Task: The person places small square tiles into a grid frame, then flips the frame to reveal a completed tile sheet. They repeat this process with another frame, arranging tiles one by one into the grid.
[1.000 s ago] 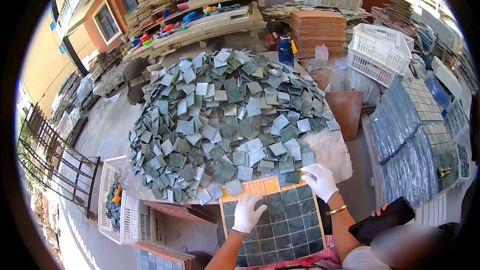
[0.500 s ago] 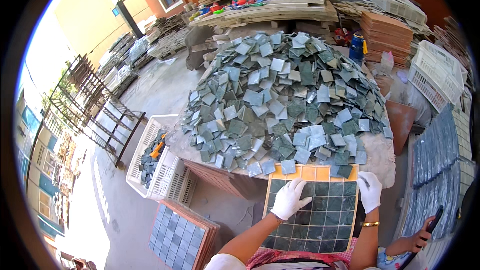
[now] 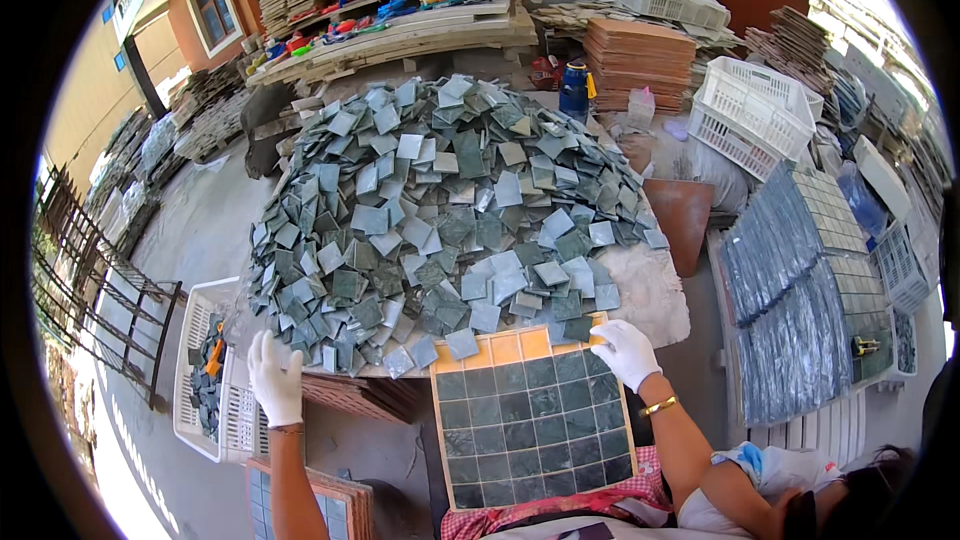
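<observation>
A wooden-edged tile frame rests on my lap, tilted toward me. Rows of dark green square tiles fill most of its grid, while the orange-yellow top row shows mostly bare slots. My right hand, in a white glove, grips the frame's upper right corner; the fingertips are partly hidden. Beside those fingers, a dark tile overlaps the top edge. My left hand, also gloved in white, hovers off the left front of the tile heap, fingers apart and holding nothing visible.
The heap covers a worktable. At left stands a white crate of dark pieces with an orange tool. Finished tile sheets are stacked at right. Another person is close by at lower right.
My left hand has lifted off the tiled grid and swung left beyond the heap's front corner. My right hand has closed in on the frame's corner. The view has turned right.
</observation>
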{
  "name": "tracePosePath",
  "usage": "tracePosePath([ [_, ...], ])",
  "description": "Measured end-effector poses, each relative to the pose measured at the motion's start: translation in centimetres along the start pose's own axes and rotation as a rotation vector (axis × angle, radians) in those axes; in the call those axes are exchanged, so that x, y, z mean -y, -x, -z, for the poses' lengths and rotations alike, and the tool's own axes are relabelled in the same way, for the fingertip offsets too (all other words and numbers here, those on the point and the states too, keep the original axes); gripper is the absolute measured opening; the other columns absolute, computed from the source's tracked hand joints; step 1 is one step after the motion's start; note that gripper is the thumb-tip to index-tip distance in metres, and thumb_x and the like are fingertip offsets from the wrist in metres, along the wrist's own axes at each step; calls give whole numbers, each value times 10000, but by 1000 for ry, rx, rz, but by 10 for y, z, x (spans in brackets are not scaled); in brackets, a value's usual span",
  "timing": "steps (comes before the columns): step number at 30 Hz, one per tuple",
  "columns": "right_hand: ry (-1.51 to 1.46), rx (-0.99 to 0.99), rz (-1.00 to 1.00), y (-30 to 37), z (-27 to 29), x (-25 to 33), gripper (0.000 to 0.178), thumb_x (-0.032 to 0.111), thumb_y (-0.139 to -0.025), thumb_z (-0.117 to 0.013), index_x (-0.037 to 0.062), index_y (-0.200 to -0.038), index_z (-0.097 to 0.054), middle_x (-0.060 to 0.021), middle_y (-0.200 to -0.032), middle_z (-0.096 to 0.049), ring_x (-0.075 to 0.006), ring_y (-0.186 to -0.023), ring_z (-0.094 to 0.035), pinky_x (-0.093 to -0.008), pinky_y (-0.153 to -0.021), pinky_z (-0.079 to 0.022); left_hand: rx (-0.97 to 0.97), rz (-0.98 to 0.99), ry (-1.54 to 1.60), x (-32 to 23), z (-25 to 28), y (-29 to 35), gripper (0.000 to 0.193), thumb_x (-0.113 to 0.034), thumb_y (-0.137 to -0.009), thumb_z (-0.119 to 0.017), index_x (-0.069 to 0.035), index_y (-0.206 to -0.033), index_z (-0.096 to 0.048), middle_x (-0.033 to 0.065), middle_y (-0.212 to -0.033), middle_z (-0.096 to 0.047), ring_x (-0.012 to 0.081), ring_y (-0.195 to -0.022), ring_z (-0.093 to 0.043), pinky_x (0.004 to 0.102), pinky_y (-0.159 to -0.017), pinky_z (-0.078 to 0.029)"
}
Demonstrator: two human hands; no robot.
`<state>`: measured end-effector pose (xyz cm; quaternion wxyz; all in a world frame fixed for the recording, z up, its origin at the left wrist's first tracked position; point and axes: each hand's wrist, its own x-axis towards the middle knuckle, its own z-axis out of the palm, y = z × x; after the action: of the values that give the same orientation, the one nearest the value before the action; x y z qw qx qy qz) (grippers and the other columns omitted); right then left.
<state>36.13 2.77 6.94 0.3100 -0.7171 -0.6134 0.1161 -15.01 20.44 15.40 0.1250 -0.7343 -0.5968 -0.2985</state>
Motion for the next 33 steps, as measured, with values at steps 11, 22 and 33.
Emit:
tracePosePath([
  [11, 110, 105, -41, -15, 8, -21, 480, 206, -752, -704, 57, -1180, -547, -152, -1169, -557, -347, -1055, -574, -436, -891, -489, 489, -305, 779, -274, -70, 140, 370, -179, -772, -722, -41, -1105, -639, 150, -1189, -612, 336, -1093, -578, 403, -929, -471],
  [22, 37, 328, 172, -32, 10, -47, 367, 160, -764, -695, 54, -1113, -647, -141, -1147, -561, -324, -1073, -555, -399, -947, -459, 653, -433, 426, -336, -151, 71, 627, -279, -699, -787, -17, -1201, -517, 166, -1157, -550, 376, -1051, -542, 433, -886, -475],
  [33, -43, 152, 126, -16, 0, -30, 269, 234, -807, -677, 64, -1016, -671, -129, -1133, -583, -316, -1010, -579, -402, -893, -480, 680, -416, 776, -300, -139, 67, 282, -251, -863, -620, -33, -1040, -651, 169, -932, -629, 347, -878, -616, 427, -776, -498],
])
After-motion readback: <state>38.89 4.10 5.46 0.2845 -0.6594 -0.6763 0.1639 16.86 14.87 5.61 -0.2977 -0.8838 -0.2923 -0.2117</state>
